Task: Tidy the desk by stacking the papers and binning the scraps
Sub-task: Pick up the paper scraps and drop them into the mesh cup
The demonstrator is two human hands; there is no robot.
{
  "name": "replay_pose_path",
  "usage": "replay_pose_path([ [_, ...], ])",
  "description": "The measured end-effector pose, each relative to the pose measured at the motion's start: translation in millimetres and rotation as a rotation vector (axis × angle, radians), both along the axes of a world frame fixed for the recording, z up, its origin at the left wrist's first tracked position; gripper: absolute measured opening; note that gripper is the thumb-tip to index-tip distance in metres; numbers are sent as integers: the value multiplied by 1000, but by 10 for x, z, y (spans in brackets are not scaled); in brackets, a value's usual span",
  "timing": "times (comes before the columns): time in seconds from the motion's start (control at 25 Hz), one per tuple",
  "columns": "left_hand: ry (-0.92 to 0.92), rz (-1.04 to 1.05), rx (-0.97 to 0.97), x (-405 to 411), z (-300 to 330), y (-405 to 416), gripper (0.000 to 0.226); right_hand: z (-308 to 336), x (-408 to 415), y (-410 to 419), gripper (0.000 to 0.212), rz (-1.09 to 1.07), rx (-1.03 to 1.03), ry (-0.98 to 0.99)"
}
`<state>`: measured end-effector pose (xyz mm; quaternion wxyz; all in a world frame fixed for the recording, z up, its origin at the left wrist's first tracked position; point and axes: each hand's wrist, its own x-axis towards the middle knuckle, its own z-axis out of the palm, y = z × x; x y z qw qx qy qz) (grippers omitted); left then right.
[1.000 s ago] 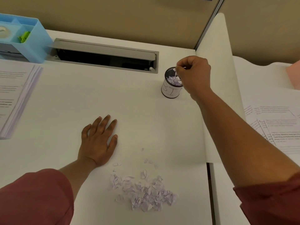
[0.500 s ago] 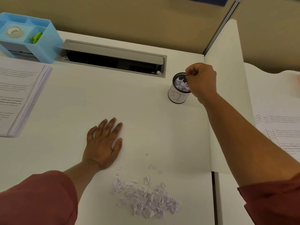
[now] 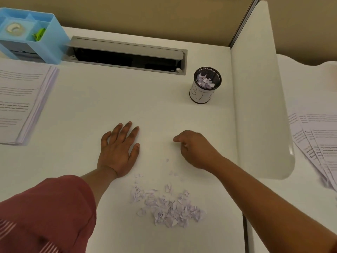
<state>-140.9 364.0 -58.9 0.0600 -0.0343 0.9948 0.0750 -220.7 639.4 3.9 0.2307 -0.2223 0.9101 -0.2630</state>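
A pile of torn paper scraps (image 3: pixel 167 207) lies on the white desk (image 3: pixel 109 106) near its front edge, with a few stray bits further up. A small black mesh bin (image 3: pixel 205 84) wrapped in white paper stands at the back right and holds scraps. A neat stack of printed papers (image 3: pixel 21 105) sits at the left. My left hand (image 3: pixel 118 148) rests flat on the desk, left of the scraps. My right hand (image 3: pixel 195 148) hovers just above the stray bits, fingers loosely curled and holding nothing visible.
A blue desk organiser (image 3: pixel 29 42) with tape stands at the back left. An open grey cable tray (image 3: pixel 127 55) runs along the back. A white divider panel (image 3: pixel 259 106) bounds the right side; beyond it lie fanned printed sheets (image 3: pixel 317 143).
My right hand has left the bin and come back toward me, now over the stray scraps. The left hand has stayed flat on the desk.
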Motion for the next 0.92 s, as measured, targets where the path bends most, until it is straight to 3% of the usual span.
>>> replay_pose_path([
  [0.12, 8, -3, -1, -3, -5, 6, 62, -116, 319, -25, 53, 192, 58, 13],
  [0.36, 28, -4, -5, 2, -2, 14, 63, -107, 772, 60, 46, 449, 120, 142],
  [0.44, 31, -2, -4, 1, -6, 12, 63, -76, 783, 160, 44, 430, 121, 101],
  [0.6, 31, -3, 2, 4, -8, 10, 63, 41, 755, 337, 47, 188, 77, -29],
  [0.68, 35, -1, 6, 4, -2, 11, 64, 29, 766, 356, 46, 153, 182, -30],
  [0.8, 33, 0, 11, 5, 3, 14, 64, -51, 904, 223, 17, 114, 187, -19],
  [0.92, 31, 2, 13, 8, 2, 12, 63, -136, 1068, 49, 18, 61, 127, 39],
])
